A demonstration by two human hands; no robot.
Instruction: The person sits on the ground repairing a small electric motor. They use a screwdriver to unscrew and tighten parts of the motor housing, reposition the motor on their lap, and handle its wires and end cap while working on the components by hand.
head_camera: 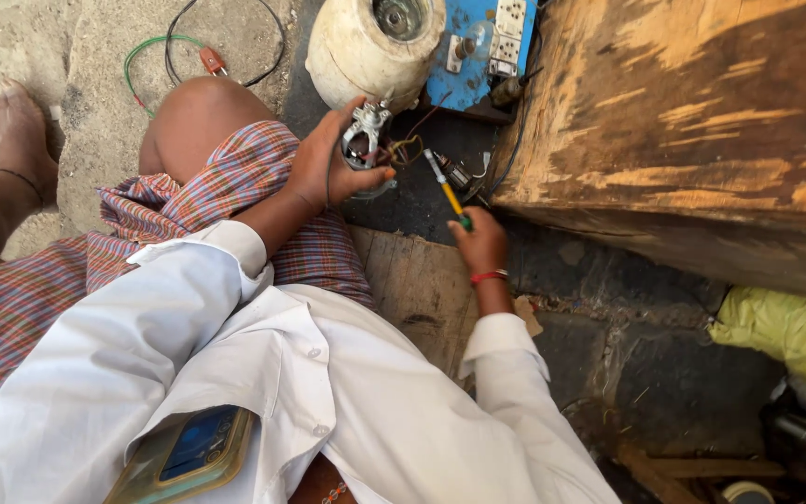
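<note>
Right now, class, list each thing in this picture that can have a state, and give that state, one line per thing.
Left hand: closed around the small metal motor part.
Metal motor part: held up off the ground, wires trailing.
Right hand: gripping the screwdriver.
Screwdriver: tilted, tip pointing up towards the wires.
Cream cylinder: lying on its side.
Phone: tucked in the shirt pocket.
Green wire: loose on the ground.

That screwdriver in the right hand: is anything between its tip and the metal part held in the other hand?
Nothing visible blocks it. The right hand holds the yellow-handled screwdriver, its tip aimed up toward the small metal part gripped by the left hand. Only dark floor and a few thin wires from the part lie in the gap.
</note>
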